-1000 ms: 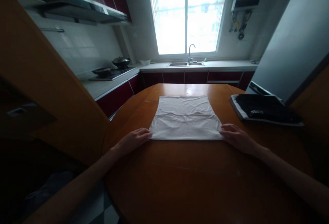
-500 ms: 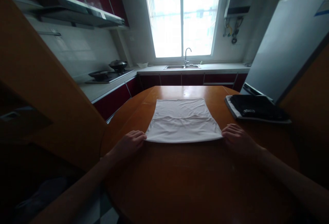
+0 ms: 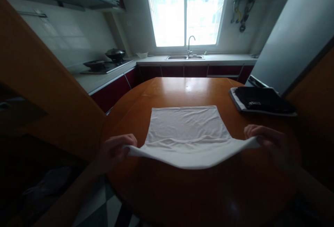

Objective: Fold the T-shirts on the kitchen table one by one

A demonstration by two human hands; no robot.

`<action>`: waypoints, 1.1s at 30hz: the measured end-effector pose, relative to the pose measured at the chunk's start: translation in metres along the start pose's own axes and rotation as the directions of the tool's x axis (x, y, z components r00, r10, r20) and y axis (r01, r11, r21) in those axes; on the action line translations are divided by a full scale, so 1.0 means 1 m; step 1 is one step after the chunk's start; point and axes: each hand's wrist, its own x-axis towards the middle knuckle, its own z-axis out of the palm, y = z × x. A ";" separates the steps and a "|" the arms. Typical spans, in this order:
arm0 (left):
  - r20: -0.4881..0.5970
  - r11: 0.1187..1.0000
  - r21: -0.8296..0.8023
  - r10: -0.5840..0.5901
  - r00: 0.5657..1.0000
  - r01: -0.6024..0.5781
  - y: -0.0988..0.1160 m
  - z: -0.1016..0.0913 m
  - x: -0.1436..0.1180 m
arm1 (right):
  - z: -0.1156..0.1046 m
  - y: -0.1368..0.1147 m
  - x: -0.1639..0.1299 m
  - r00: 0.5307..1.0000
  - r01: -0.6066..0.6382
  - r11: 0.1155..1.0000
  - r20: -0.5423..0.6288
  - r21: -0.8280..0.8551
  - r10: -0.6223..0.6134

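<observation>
A white cloth garment (image 3: 186,124), folded into a rough rectangle, lies on the wooden table (image 3: 188,199). Its near edge is lifted off the tabletop and sags in the middle. My left hand (image 3: 117,147) pinches the near left corner, fingers closed round the fabric. At the near right corner, my right hand (image 3: 266,138) grips the cloth the same way. The far part of the garment still rests flat on the wood, with a curved fold line across it. Whether it is a shirt I cannot tell.
Folded dark and white clothes (image 3: 263,100) are stacked at the table's right side, beside the fridge (image 3: 281,35). Beyond the table runs a counter with a sink (image 3: 177,57) and tap. Pans (image 3: 114,55) stand on the stove at the left.
Both hands have risen and moved apart and nearer to me, lifting the garment's near edge off the table. The whole cloth has slid towards me. The view has tilted downward.
</observation>
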 end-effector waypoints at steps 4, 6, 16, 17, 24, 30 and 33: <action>-0.216 0.997 0.012 -0.065 0.974 0.070 -0.001 -0.008 0.018 | -0.004 0.002 0.025 0.983 -0.066 0.990 -0.176 -0.121 0.044; -0.295 0.988 0.037 -0.132 0.946 0.149 -0.010 -0.014 0.036 | -0.005 0.012 0.045 0.966 -0.119 0.974 -0.247 -0.191 0.069; -0.204 0.952 0.057 -0.283 0.937 0.300 -0.092 -0.012 0.138 | 0.039 0.097 0.123 0.935 -0.330 0.930 -0.189 -0.163 0.299; -0.168 0.946 0.062 -0.305 0.938 0.318 -0.098 -0.010 0.141 | 0.043 0.106 0.124 0.930 -0.350 0.922 -0.178 -0.166 0.321; -0.093 0.927 0.136 -0.339 0.936 0.349 -0.115 -0.020 0.149 | 0.043 0.124 0.128 0.913 -0.393 0.908 -0.176 -0.143 0.367; -0.058 0.911 0.277 -0.303 0.951 0.307 -0.128 -0.023 0.169 | 0.046 0.141 0.145 0.925 -0.378 0.881 -0.151 -0.283 0.348; -0.051 0.883 0.380 -0.278 0.959 0.276 -0.144 -0.013 0.174 | 0.050 0.157 0.147 0.946 -0.322 0.847 -0.097 -0.422 0.310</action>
